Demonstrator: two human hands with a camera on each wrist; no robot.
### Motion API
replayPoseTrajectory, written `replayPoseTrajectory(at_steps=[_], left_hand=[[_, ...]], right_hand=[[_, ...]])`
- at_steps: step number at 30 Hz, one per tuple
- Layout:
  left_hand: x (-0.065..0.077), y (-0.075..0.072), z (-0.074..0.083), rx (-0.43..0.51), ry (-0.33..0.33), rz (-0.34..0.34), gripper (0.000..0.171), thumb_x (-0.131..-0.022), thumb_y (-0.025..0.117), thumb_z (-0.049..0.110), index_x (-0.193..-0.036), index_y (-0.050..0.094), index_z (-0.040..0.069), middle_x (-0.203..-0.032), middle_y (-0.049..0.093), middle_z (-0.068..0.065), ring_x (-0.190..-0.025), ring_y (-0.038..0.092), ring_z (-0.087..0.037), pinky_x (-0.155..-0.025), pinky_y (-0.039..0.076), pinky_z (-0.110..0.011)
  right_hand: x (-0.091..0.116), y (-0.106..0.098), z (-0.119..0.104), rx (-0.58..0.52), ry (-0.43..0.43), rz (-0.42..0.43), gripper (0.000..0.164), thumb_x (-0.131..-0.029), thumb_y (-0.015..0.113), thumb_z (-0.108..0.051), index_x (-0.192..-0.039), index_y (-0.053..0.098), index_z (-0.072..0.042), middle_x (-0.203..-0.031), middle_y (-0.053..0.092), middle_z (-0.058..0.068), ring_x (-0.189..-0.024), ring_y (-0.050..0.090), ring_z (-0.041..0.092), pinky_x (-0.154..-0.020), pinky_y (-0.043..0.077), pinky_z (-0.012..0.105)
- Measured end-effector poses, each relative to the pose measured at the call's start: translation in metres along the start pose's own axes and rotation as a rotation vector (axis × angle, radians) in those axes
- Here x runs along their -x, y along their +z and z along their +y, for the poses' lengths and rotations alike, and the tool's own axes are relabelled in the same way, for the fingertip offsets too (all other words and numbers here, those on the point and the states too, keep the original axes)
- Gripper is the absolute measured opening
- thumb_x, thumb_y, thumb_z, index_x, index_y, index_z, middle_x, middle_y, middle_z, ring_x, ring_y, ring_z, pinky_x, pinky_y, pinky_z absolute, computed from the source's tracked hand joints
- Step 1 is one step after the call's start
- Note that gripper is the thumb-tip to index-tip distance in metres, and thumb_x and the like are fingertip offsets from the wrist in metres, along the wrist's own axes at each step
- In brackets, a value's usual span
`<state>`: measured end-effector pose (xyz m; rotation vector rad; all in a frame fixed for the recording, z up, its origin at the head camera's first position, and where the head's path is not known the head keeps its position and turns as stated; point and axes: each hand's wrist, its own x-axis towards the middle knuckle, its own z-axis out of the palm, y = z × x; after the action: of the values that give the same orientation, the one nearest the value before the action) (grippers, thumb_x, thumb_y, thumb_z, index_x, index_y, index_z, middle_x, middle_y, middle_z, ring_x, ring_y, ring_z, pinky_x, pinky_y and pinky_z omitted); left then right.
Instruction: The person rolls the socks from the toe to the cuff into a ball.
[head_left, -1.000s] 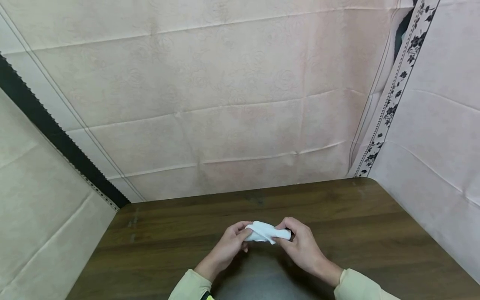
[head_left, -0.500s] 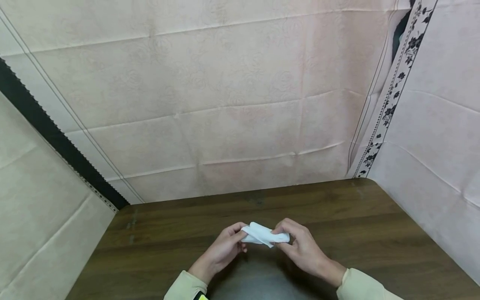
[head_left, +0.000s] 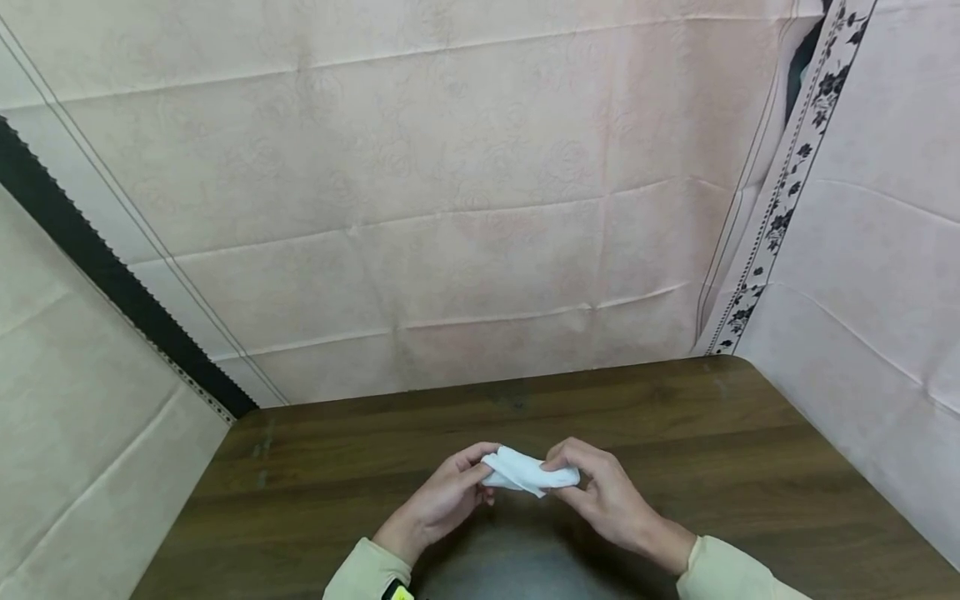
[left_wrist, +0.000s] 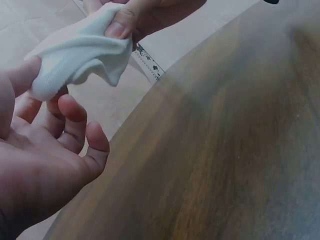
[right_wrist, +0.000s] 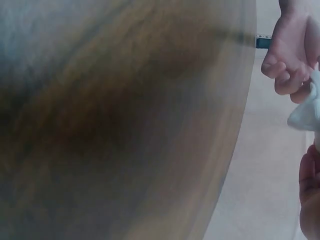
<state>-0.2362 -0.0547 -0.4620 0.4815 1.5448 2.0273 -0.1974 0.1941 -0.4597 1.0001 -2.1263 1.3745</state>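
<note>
Cloth (head_left: 522, 472), white and loosely bunched lengthwise, spans the gap between the two hands, held up over the wood-grain table (head_left: 360, 435). Key relation as I judge it: neither hand is nearer — each has an end. From the left hand (head_left: 446, 498) the cloth lies to the right; from the right hand (head_left: 602, 492), to the left. Left thumb and forefinger pinch one end, and in the left wrist view the outer fingers curl loosely, free of the fabric. Right thumb and fingers pinch toward the other end.

Long axis: I read it as running left to right across the person's front, right end slightly lower in the head view. One loose corner points toward the person, nearer the right grip. Right wrist view crops the cloth at its edge — no use to me for the axis.
</note>
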Motion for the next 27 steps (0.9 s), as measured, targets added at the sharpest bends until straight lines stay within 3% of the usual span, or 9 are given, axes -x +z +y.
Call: replayPoseTrajectory(at_steps=[6, 14, 17, 22, 27], left_hand=[[0.001, -0.006, -0.002, -0.012, 0.059, -0.111, 0.014, -0.104, 0.053, 0.013, -0.101, 0.064, 0.02, -0.104, 0.059, 0.002, -0.09, 0.051, -0.016, -0.08, 0.043, -0.031], [0.001, -0.011, -0.004, -0.049, 0.133, -0.296, 0.017, -0.101, 0.053, 0.008, -0.096, 0.064, 0.019, -0.099, 0.062, 0.006, -0.094, 0.056, -0.012, -0.088, 0.043, -0.032], [0.0, -0.009, -0.003, -0.082, 0.157, -0.318, 0.014, -0.1, 0.053, 0.008, -0.095, 0.062, 0.018, -0.098, 0.06, 0.006, -0.095, 0.054, -0.012, -0.089, 0.042, -0.031], [-0.002, -0.002, -0.003, -0.143, 0.169, -0.321, 0.013, -0.101, 0.053, 0.009, -0.089, 0.055, 0.014, -0.094, 0.056, 0.005, -0.092, 0.051, -0.012, -0.086, 0.042, -0.027], [-0.004, 0.002, -0.003, -0.133, 0.151, -0.318, 0.017, -0.1, 0.051, 0.008, -0.084, 0.051, 0.012, -0.09, 0.053, 0.005, -0.09, 0.049, -0.012, -0.083, 0.042, -0.026]], right_hand=[[-0.005, -0.008, -0.002, -0.025, 0.053, -0.104, 0.024, -0.085, 0.079, -0.004, -0.101, 0.069, -0.019, -0.102, 0.068, -0.005, -0.092, 0.064, 0.014, -0.074, 0.055, 0.03], [-0.008, -0.016, -0.003, -0.067, 0.059, -0.267, 0.019, -0.088, 0.077, -0.013, -0.103, 0.068, -0.021, -0.103, 0.068, -0.007, -0.092, 0.062, 0.011, -0.068, 0.054, 0.029], [-0.01, -0.019, -0.003, -0.064, 0.072, -0.31, 0.017, -0.09, 0.076, -0.014, -0.103, 0.068, -0.021, -0.1, 0.068, -0.008, -0.087, 0.059, 0.008, -0.062, 0.053, 0.028], [-0.013, -0.024, -0.005, -0.041, 0.077, -0.387, 0.018, -0.092, 0.074, -0.013, -0.108, 0.07, -0.021, -0.101, 0.069, -0.008, -0.087, 0.059, 0.006, -0.066, 0.052, 0.026], [-0.014, -0.025, -0.007, -0.015, 0.05, -0.402, 0.018, -0.093, 0.073, -0.013, -0.109, 0.07, -0.022, -0.102, 0.067, -0.01, -0.089, 0.059, 0.006, -0.067, 0.051, 0.028]])
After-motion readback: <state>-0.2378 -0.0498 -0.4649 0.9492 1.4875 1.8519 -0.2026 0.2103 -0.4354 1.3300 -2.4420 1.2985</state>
